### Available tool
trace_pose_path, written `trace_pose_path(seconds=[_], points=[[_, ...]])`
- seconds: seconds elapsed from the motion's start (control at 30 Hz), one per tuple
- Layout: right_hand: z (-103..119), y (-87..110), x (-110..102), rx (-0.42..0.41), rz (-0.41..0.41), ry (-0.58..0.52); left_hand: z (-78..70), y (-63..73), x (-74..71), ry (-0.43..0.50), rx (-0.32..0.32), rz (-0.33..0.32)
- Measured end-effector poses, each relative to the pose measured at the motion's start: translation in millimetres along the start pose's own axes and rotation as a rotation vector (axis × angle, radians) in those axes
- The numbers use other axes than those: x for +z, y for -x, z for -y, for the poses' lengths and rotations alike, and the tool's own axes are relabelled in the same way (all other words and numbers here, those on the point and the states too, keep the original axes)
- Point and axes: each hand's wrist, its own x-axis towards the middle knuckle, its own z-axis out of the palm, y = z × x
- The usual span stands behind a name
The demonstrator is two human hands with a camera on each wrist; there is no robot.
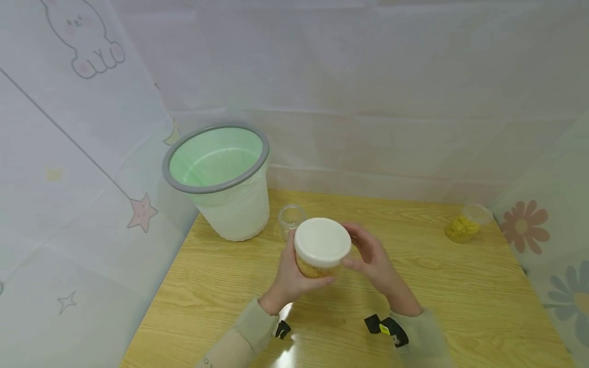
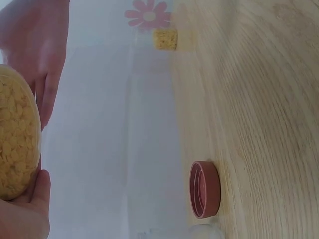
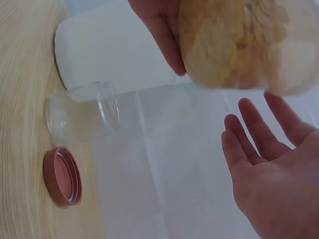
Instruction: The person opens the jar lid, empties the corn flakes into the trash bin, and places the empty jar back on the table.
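Observation:
My left hand (image 1: 291, 273) grips a clear plastic jar (image 1: 309, 269) above the table, its fingers and thumb round the side. A white lid (image 1: 322, 240) covers the jar's top. Small yellow flake-like pieces (image 2: 16, 134) fill much of it. Just right of the lid is my right hand (image 1: 375, 260), fingers loosely bent. In the right wrist view these fingers (image 3: 259, 132) lie close to the jar without curling round it; whether a fingertip touches the lid I cannot tell. Behind the held jar stands an uncovered clear jar (image 3: 82, 112), with a reddish-brown screw lid (image 3: 64, 177) on the table beside it.
A tall white bin (image 1: 239, 217) with a grey rim and green inside stands at the table's back left. Toward the back right sits a small clear tub (image 1: 461, 230) of yellow pieces, its lid tipped up. Printed cloth hangs behind the wooden table (image 1: 460, 306).

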Motion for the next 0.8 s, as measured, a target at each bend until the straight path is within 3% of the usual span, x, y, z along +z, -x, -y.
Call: trace_pose_path(seconds=[0.13,0.4,0.8], points=[[-2.2,-1.1,6.3,0.067,0.026,-0.003,-1.2,0.3,4.6,-0.006,-0.002,0.041],[-3.0,-0.5,12.4,0.135,0.027,-0.034,-1.5,2.1,8.0,-0.036,-0.006,0.048],[-4.7,4.5,-10.0,0.036,-0.025,0.05,-1.0,2.1,-2.9,0.0,-0.025,0.023]])
